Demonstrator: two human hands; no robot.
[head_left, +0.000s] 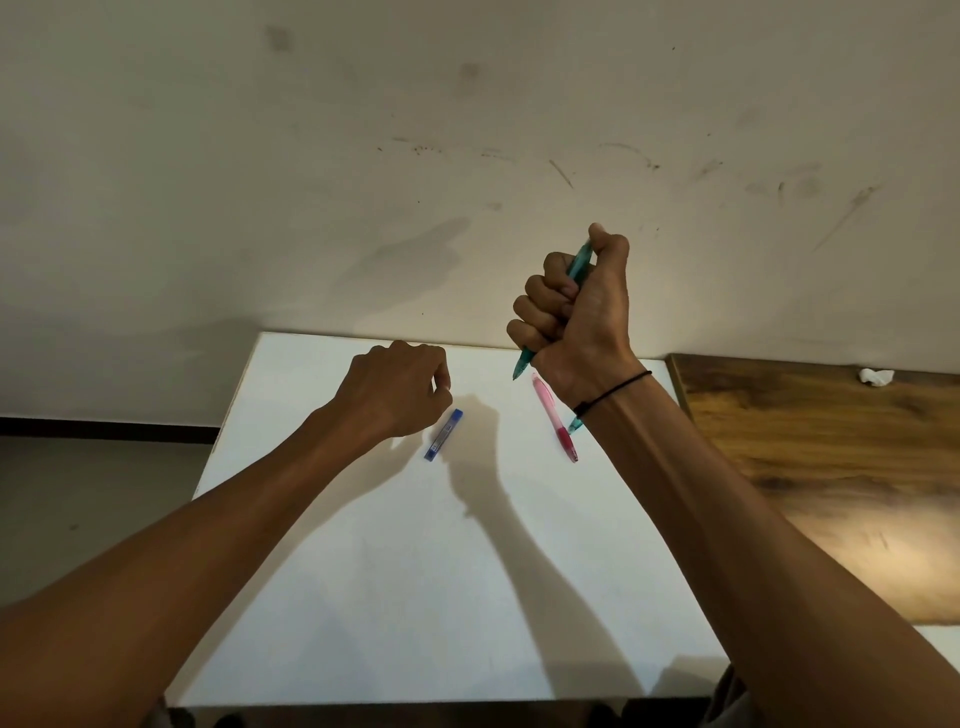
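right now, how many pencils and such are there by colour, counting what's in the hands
teal: 2, the teal pencil in the right hand and a teal tip peeking out from behind that wrist
pink: 1, the pink pencil
blue: 1, the lead case
total: 4

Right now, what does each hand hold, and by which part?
The right hand grips a teal pen around its barrel, thumb on its top end. The left hand is curled; whether it pinches anything cannot be told.

Dim, warm light from the right — hard shadows cross the white table, edges bowed.
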